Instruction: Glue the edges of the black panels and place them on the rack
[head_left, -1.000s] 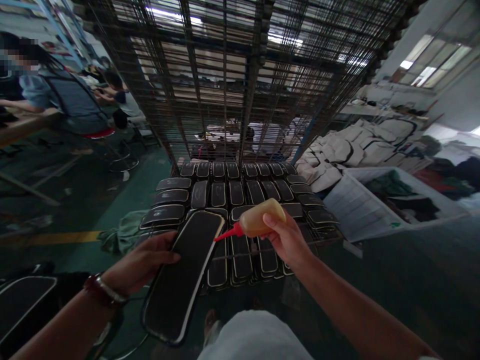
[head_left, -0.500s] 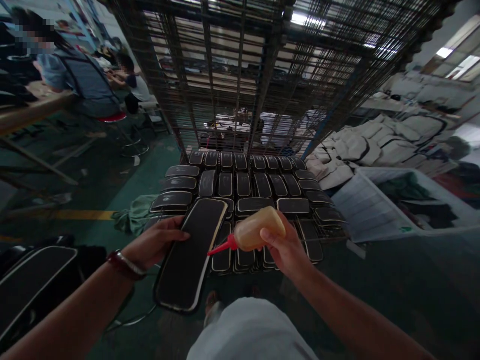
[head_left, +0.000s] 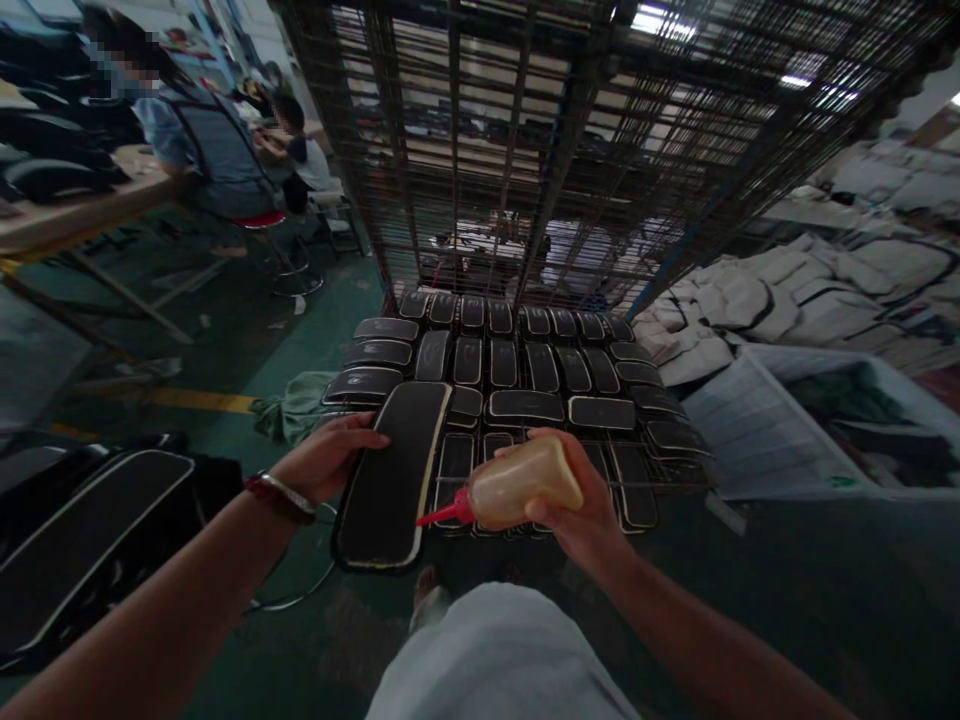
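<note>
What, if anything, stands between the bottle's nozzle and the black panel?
Nothing visible: the red nozzle of the bottle is at one edge of the panel; the left hand grips the opposite edge.

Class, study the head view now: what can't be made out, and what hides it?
All in the head view:
Held panel: its underside, facing away from view.
Left hand: some fingers, behind the held panel.
Stacked panels: some partly covered by the bottle and right hand.
Pale marks on these: too small to read.
Bin: right end, cut off by the right edge.
</note>
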